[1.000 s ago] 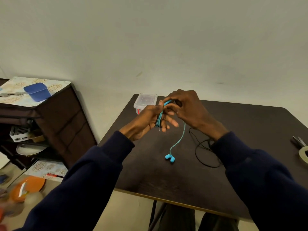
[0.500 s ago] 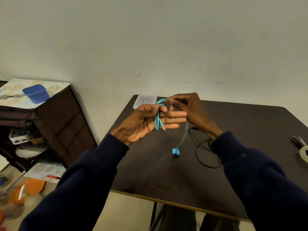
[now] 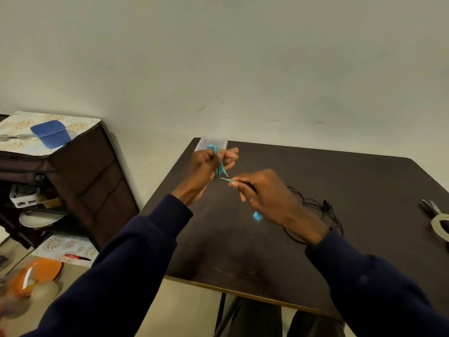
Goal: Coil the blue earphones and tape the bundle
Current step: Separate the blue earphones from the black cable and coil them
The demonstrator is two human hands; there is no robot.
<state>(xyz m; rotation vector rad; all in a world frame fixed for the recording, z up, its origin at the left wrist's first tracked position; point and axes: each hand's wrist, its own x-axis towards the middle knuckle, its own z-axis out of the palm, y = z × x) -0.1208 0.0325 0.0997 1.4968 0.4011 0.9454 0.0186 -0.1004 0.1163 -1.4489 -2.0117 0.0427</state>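
Head camera: the blue earphones, a thin rubbery turquoise cord, are wound in several loops round the fingers of the left hand, held above the far left corner of the table. The thumb presses the loops against the partly curled fingers, so that hand grips the coil. From the coil a short free run leads towards four o'clock into the right hand, whose thumb and forefinger pinch the cord while the other fingers hang loosely bent. The two small rounded buds dangle below that hand at about six o'clock, blurred.

The cord looks very light, limp and slightly springy. I judge the loops will slacken or slide off once the thumb lifts, so the best hold is across the middle of the bundle, where the tape should also go. The buds and the plug end are best not pulled.

The matt dark brown wooden table carries a small clear plastic box at twelve o'clock from the coil, a tangled thin black cable at four o'clock, and at three o'clock, by the right edge, metal scissors and a roll of clear tape.
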